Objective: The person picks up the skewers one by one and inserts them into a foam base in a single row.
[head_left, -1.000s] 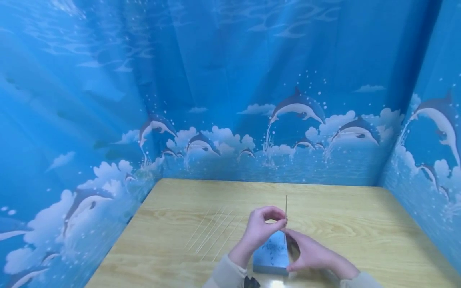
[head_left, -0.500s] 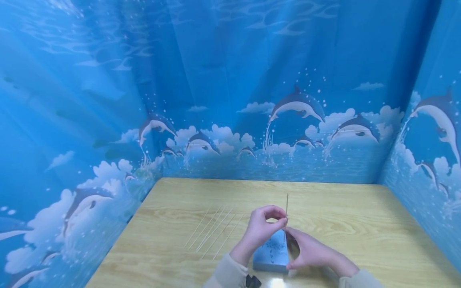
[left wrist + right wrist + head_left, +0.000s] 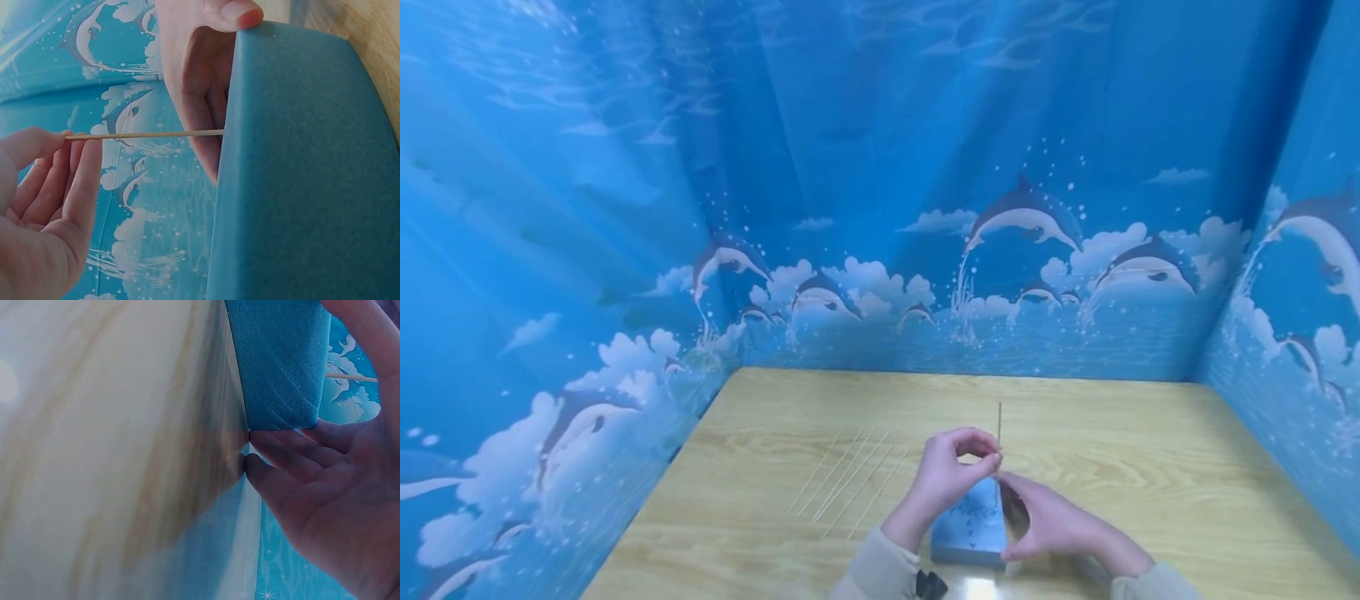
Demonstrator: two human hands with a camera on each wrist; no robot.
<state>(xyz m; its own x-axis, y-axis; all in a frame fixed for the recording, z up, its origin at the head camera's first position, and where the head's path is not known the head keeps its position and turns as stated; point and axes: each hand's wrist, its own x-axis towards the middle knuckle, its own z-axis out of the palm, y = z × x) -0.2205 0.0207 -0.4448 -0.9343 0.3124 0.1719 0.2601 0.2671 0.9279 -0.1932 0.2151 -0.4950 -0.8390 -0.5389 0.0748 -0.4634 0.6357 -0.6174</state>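
In the head view my left hand [image 3: 950,468] pinches a thin wooden skewer [image 3: 999,423] between thumb and fingertips. The skewer stands upright over the far right part of a blue foam block [image 3: 967,533], whose top bears dark specks. The left wrist view shows the skewer [image 3: 150,134] straight, its lower end meeting the block's top face at right angles. My right hand [image 3: 1051,521] holds the block's right side, thumb at the near corner and fingers toward the far end. From the right wrist, several of its fingers [image 3: 294,453] lie along the block's lower edge, close to the tabletop.
Several more skewers [image 3: 850,478] lie loose and roughly parallel on the wooden table [image 3: 1112,433], left of the block. A black object [image 3: 930,585] shows by the left sleeve [image 3: 880,571]. Blue dolphin-printed curtains [image 3: 865,208] enclose the table at the back and sides.
The head view shifts very slightly. Both hands, the skewer and the block keep nearly the same positions, with the same holds.
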